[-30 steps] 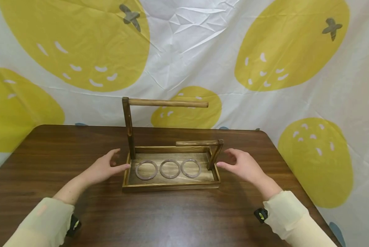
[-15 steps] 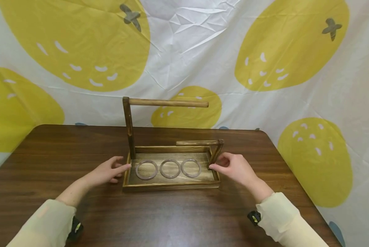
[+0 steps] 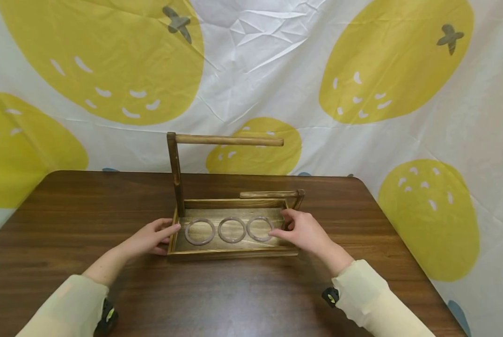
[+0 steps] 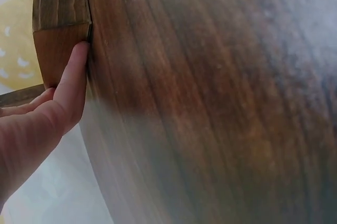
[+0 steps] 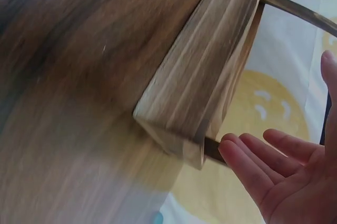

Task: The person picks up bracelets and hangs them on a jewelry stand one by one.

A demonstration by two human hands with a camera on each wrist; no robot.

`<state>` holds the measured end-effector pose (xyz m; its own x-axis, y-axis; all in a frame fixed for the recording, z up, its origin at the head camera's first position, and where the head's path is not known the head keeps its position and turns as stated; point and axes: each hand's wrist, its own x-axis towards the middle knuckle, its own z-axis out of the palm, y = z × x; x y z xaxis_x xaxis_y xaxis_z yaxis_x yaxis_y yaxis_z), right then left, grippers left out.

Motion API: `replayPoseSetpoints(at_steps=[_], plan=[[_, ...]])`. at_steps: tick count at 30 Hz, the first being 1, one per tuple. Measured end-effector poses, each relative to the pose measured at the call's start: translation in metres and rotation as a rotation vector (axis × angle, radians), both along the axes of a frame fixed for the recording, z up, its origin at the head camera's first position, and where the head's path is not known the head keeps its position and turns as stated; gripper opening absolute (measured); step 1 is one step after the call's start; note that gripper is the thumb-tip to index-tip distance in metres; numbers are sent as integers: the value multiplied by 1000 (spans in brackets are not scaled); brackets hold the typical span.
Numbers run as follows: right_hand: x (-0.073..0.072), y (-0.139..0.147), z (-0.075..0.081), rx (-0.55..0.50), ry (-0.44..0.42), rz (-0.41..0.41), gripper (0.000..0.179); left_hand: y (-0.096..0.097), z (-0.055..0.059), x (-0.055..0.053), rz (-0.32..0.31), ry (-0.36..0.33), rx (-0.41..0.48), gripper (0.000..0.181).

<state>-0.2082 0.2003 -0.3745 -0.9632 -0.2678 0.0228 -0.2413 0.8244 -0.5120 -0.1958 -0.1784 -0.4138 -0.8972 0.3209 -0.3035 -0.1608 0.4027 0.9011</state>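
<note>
A wooden jewellery stand (image 3: 234,254) with a shallow tray base sits on the table. Three translucent, pale purple bangles lie in a row inside it: the left bangle (image 3: 200,243), the middle bangle (image 3: 232,242) and the right bangle (image 3: 259,240). My left hand (image 3: 148,238) holds the tray's left end, thumb over the rim and fingers against the outer wall. Over the tray's right end is my right hand (image 3: 306,231), fingers and thumb apart, the thumb tip close to the right bangle. Whether it touches that bangle I cannot tell. In the right wrist view, the right fingers (image 5: 247,161) are extended.
From the tray's left end rises a tall post carrying a long horizontal bar (image 3: 230,140). A shorter bar (image 3: 268,195) reaches inward from the right post, just behind my right hand. Beyond the dark wooden table (image 3: 234,295) hangs a fruit-patterned cloth (image 3: 259,84).
My right hand has moved left, from outside the tray to above its right end by the right bangle. My left hand has come onto the tray's left end. The bangles lie still.
</note>
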Motion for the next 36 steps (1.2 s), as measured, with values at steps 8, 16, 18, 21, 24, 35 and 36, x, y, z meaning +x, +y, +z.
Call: replayPoseSetpoints(at_steps=[8,16,18,21,24,35,36], plan=[[-7,-17,-9,28,26,24,78,-4,-7,1,-18,-10,109,74],[-13,-28,-17,27,10,29,78,-6,-9,0,-38,-9,153,82],[-15,-30,-19,35,25,37,79,-6,-10,0,-40,-11,164,82],[-16,-34,-21,55,33,52,79,-7,-10,0,-43,-12,171,82],[-18,-37,-23,74,34,62,79,-8,-11,0,-44,-7,176,82],[-27,-43,-33,179,40,98,79,-8,-11,1,-60,-2,189,81],[-27,-44,-34,186,42,100,79,-9,-11,1,-61,-3,189,81]])
